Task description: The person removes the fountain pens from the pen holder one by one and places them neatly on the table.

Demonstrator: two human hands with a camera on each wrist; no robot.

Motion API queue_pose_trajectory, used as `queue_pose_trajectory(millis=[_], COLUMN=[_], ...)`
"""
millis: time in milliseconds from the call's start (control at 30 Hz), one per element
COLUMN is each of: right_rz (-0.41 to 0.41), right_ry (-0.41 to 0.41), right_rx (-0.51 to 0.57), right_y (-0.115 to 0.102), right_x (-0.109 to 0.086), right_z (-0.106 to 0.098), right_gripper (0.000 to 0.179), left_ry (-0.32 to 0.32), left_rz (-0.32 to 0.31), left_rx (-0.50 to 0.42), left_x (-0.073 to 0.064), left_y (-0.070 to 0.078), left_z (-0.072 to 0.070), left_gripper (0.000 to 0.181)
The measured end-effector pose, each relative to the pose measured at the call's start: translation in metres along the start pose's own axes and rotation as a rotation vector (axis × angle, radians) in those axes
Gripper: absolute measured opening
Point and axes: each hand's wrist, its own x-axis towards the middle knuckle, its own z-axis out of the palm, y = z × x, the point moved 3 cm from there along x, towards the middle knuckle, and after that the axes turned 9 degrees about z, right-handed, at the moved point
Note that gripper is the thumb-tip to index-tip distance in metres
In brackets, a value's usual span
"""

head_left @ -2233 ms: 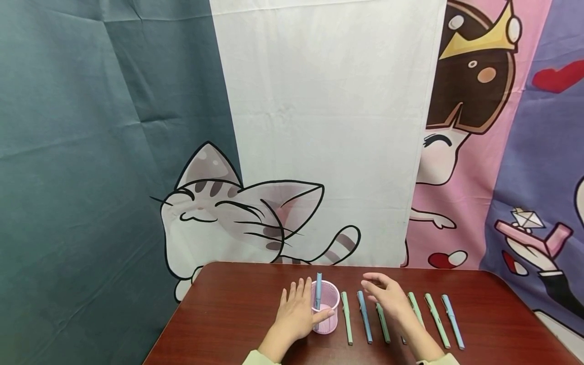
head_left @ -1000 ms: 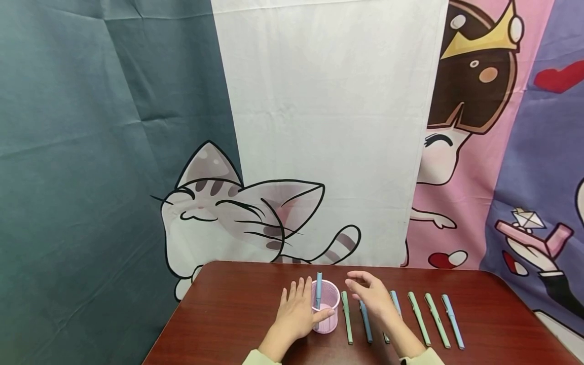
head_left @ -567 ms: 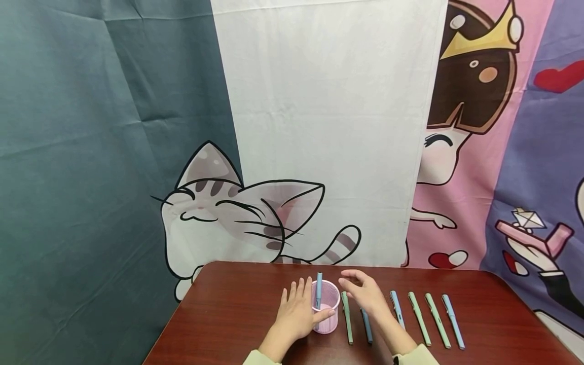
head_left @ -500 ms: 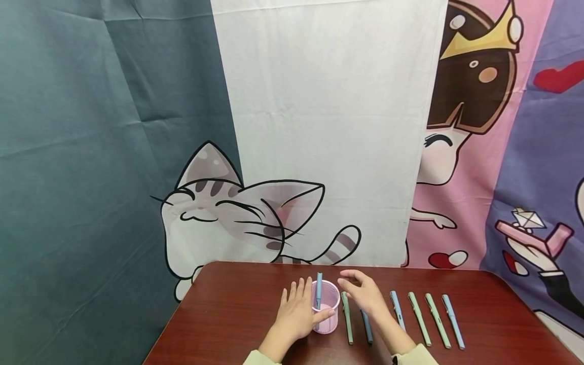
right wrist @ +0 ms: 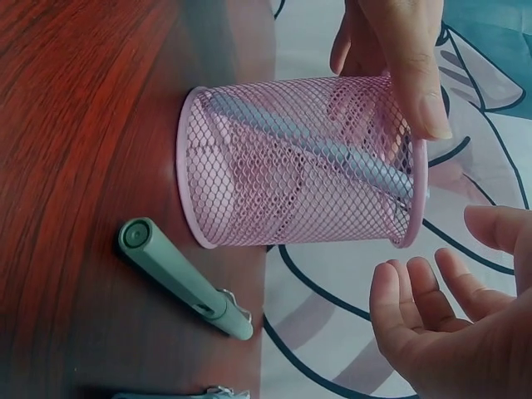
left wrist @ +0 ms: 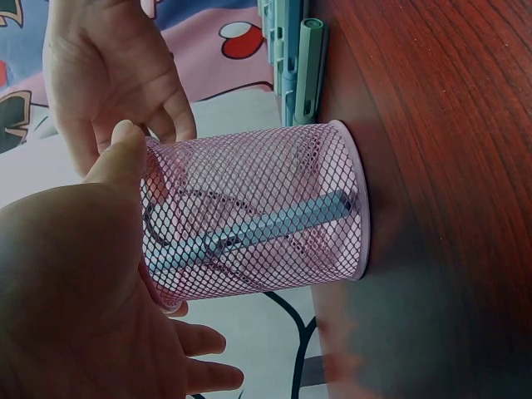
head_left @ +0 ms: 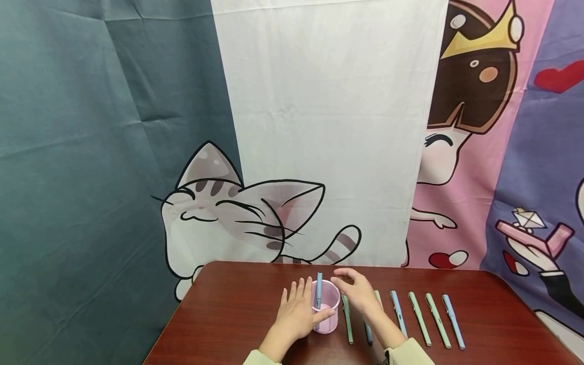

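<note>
A pink mesh pen cup [head_left: 332,294] stands upright on the table, and a blue capped pen [head_left: 319,290] leans inside it. My left hand [head_left: 294,314] rests against the cup's left side with straight fingers, its thumb lying across the near side by the rim. To the right of the cup, my right hand [head_left: 360,294] hovers near the rim with loosely bent fingers. Nothing is between them, and the right wrist view shows a gap to the cup [right wrist: 299,166]. Just right of the cup lies a green capped pen [head_left: 348,322].
More green and blue pens [head_left: 420,319] lie in a row to the right on the dark red wooden table [head_left: 219,314]. My right forearm partly hides a blue pen [head_left: 368,332] and a green one. Behind the table hangs a printed cloth [head_left: 328,126].
My right hand has moved left over the row of pens, toward the cup, uncovering pens on the right. The left hand, the cup and its blue pen stay in place.
</note>
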Motion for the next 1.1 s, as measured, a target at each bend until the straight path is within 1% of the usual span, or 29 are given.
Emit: queue_pose_trajectory(millis=[100,267,567,800,1100], right_rz=[-0.017,-0.009,-0.022,-0.043,-0.037], right_ry=[0.008,0.015,0.003,0.003,0.008], right_rx=[-0.026,-0.046,-0.07,-0.114,-0.146], right_y=[0.0,0.0,0.0,-0.003,-0.003], right_x=[0.001,0.003,0.01,0.014,0.017], right_z=[0.003,0.007,0.016,0.02,0.026], right_gripper=[0.032,0.031,0.032,0.026,0.023], left_ry=[-0.003,-0.008,-0.016,-0.021,-0.026], left_rz=[0.0,-0.002,-0.005,-0.003,-0.003], left_rx=[-0.004,-0.001,-0.009,0.006,0.02], left_x=[-0.001,-0.001,0.0,0.0,0.001], left_y=[0.0,0.0,0.0,0.0,-0.001], left_z=[0.0,0.0,-0.001,-0.001,0.001], left_gripper=[0.106,0.105,0.103,0.105,0.105])
